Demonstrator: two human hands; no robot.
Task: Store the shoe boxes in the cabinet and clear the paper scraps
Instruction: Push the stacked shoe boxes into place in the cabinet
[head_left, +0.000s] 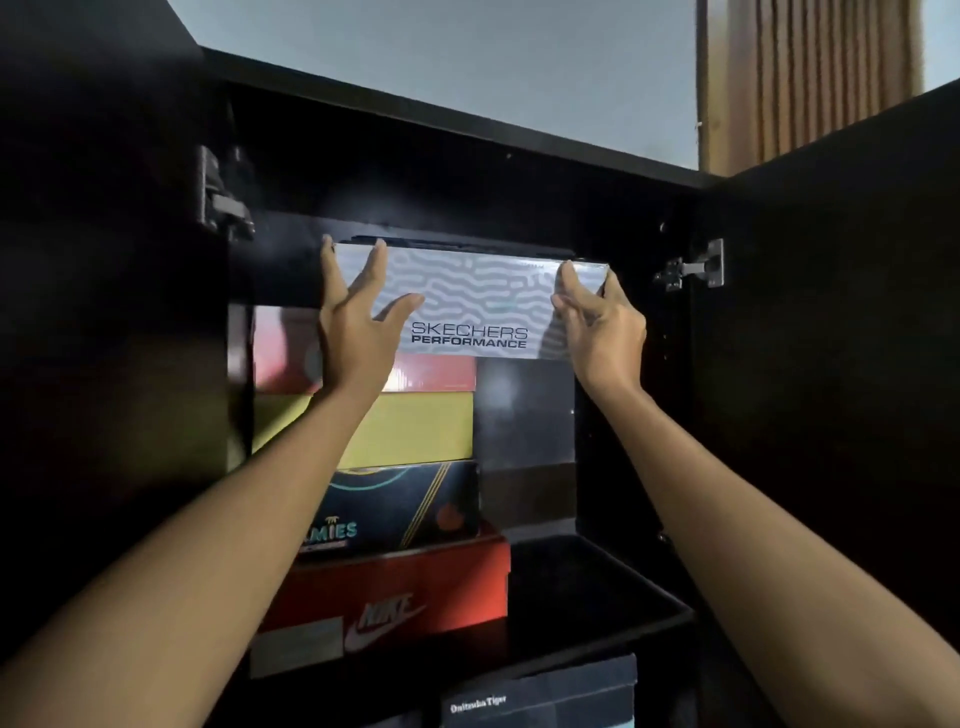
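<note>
Step in hand: storing; the Skechers box (470, 306) is going onto the top of the stack in the cabinet (779, 364), up at 12 o'clock of the opening; left hand (358, 332) at its 9 o'clock end, fingers (375, 267) spread flat over the printed face, thumb out toward the logo; right hand (602, 322) at the 3 o'clock end, fingers curled round the box corner, gripping it; box looks part-way in, its underside over the pink box (431, 371); how deep it sits, cannot tell.

Next move, judged: push it level and straight back under the cabinet top, tight gap there; keep both ends even so it won't jam or tip off the narrower stack.

Stack below, toward 6 o'clock: yellow box (415, 431), dark blue box (405, 504), red Nike box (395, 597) on the shelf (597, 587); Onitsuka Tiger box (540, 696) lower; both doors open, hinge (696, 270) at 3 o'clock; no surface or paper scraps in view; pale wall (467, 67) above, slatted wood panel (810, 78) at 1 o'clock.
</note>
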